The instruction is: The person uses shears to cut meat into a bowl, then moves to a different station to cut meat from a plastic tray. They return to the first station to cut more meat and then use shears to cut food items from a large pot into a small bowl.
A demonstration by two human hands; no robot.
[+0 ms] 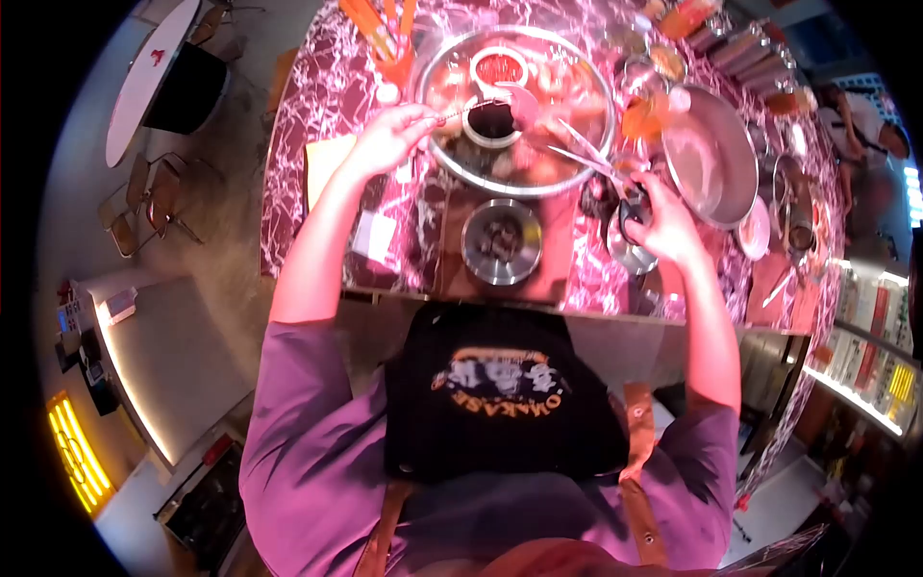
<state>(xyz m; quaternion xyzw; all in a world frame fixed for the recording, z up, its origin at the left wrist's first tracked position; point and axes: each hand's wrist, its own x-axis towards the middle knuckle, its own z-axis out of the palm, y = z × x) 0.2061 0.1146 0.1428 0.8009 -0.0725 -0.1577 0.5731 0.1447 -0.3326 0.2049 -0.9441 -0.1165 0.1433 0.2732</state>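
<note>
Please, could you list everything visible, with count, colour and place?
marbled table: 1, reddish, centre
round tray: 1, silver rim, on table
small bowls: 2, white, inside tray
thin tool: 1, greyish, over tray
scissors: 1, silver and black, tray's right
metal bowl: 1, silver, near table edge
deep pan: 1, silver, table's right
containers: many, mixed colours, upper right
oval table: 1, white, upper left
apron: 1, black, lower centre
left hand: 1, bare, on tool
right hand: 1, bare, holding scissors

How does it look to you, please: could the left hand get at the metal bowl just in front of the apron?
Probably yes: the metal bowl looks within reach and the way past the large platter seems free, though the left hand is holding a thin utensil.
</note>
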